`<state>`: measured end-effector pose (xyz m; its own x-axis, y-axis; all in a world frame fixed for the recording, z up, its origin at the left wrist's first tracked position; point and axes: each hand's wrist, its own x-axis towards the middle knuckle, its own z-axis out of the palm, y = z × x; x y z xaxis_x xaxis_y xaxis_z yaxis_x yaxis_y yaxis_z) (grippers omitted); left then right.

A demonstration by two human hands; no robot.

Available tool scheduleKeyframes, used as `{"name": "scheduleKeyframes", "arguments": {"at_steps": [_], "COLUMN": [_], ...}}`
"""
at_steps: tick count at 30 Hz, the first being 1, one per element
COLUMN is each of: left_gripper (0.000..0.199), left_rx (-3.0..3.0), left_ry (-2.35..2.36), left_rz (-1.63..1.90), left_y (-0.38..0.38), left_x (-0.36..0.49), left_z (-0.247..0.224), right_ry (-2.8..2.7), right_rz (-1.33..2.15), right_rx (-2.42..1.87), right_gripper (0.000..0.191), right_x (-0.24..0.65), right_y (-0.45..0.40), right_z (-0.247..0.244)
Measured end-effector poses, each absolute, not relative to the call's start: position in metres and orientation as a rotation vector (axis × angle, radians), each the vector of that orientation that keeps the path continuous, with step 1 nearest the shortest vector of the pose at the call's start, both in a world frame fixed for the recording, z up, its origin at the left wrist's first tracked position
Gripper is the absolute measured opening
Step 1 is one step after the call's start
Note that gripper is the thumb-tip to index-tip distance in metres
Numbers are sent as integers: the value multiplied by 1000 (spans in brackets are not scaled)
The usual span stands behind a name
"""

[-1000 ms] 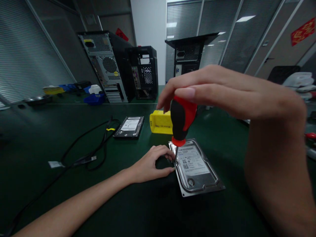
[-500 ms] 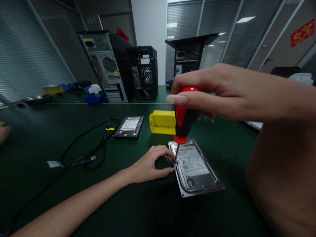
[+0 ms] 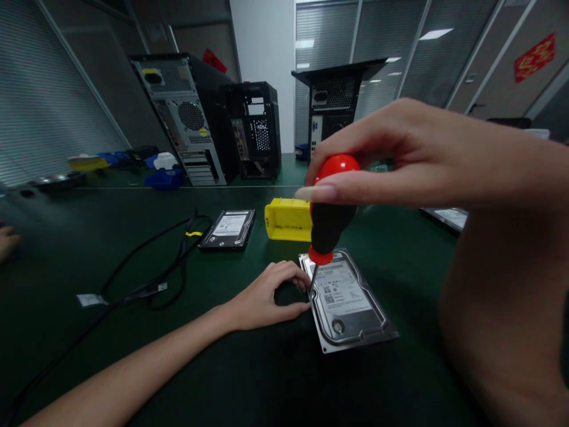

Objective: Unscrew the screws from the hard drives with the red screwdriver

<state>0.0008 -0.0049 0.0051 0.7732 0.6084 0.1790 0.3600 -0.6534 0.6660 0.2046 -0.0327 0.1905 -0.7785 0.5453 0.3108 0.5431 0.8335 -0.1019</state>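
Turned since a second ago, a screwdriver (image 3: 332, 228) fills the closed grip of the right hand (image 3: 393, 157) above a hard drive (image 3: 349, 302) on the desk (image 3: 213, 273); tilted, its tip could slip into the half-open left hand (image 3: 267, 299) touching the drive's left edge.

On the near hard drive (image 3: 353, 322), we see shiny metal and a paper label (image 3: 349, 290); on the screwdriver (image 3: 329, 228), glossy red plastic.

Loose black cable (image 3: 142, 293) at left, blue bin (image 3: 164, 179) beside a computer tower (image 3: 192, 115)
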Motion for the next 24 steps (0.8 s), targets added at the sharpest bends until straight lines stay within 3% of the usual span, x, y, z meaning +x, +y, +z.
{"name": "scheduleKeyframes", "arguments": {"at_steps": [2,6,8,24], "left_gripper": [33,85,93,82], "left_rx": [2344,2286,2250,2320], "left_ry": [734,957,1052,1072], "left_rz": [490,497,526,493], "left_y": [-8,-21,-28,-39], "left_x": [2,8,12,18], "left_z": [7,6,4,5], "right_ry": [-2672,-2632,-2615,-2606], "right_rz": [37,233,305,124], "right_rx": [-839,-867,-874,-883], "right_gripper": [39,36,36,37], "right_x": [205,205,205,204], "right_y": [-29,-18,-14,-18], "right_z": [190,186,184,184]}}
